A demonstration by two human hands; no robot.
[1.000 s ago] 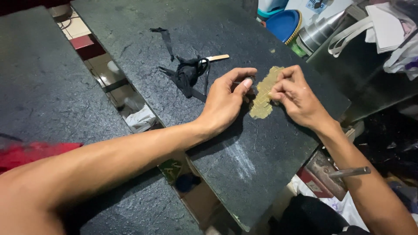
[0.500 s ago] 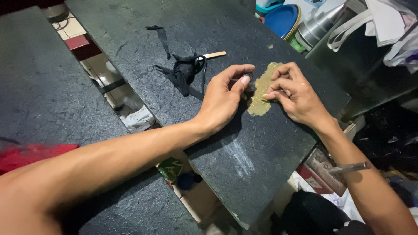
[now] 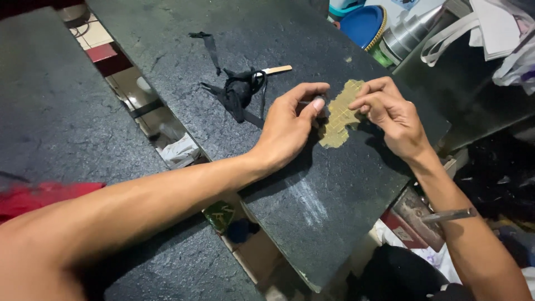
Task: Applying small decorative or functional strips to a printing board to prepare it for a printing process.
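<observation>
- L forearm – enters from lower-left, stretched diagonally across the gap btw the two dark slabs; reach that long prob. because the work sits on the far slab (image 3: 290,184), not the near one (image 3: 50,122).
- Left hand (image 3: 290,125) – palm down on far slab, wrist low. Thumb + forefinger curled in narrow, tips at the L edge of the gold sheet; a small dark item seems pinched there, too small to ID. Looks like it pins/steadies that edge.
- Gold sheet (image 3: 340,117) – thin, ragged, yellowish piece w/ faint grid lines, lying flat on far slab btw both hands, near the slab's R edge. Flat on stone prob. for firm backing.
- Right hand (image 3: 390,114) – comes in from R, wrist raised slightly, knuckles up. Fingers bunched close, tips pressing on sheet's upper-R part; nothing else seen held.
- R wrist – thin metal bangle (image 3: 448,214) further down the forearm.
- Black cloth scrap (image 3: 239,92) – crumpled, w/ loose strips, just L of left hand, not touched.
- Pale stick (image 3: 277,69) – poking out from the cloth, apart from both hands.
- Blue round lid/bowl (image 3: 362,25) – beyond slab's far edge, w/ steel vessel (image 3: 409,36) beside it.
</observation>
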